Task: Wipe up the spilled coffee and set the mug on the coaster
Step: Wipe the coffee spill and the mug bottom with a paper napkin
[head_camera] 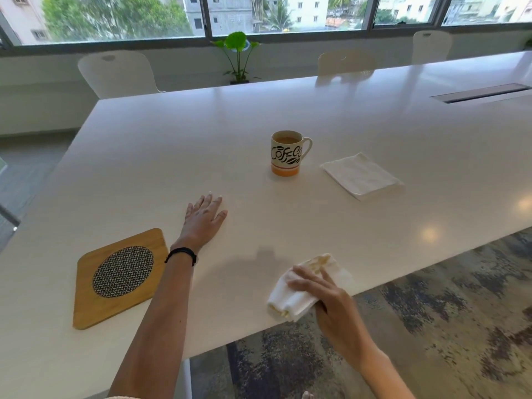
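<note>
Daylight floods in from the windows (259, 15) ahead of me, bright and soft. Below them the white table (345, 116) carries pale sheen and round ceiling-light glints at its right edge. My arms cast faint shadows. Straight lines bow toward the frame's edges; detail looks slightly soft.

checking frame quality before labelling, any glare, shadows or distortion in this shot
Head view: round ceiling-light glare spots on the glossy table at right; soft shadow beside the stained napkin in the right hand; wide-angle bending of the window frame and table edges; mug sharp.
</note>
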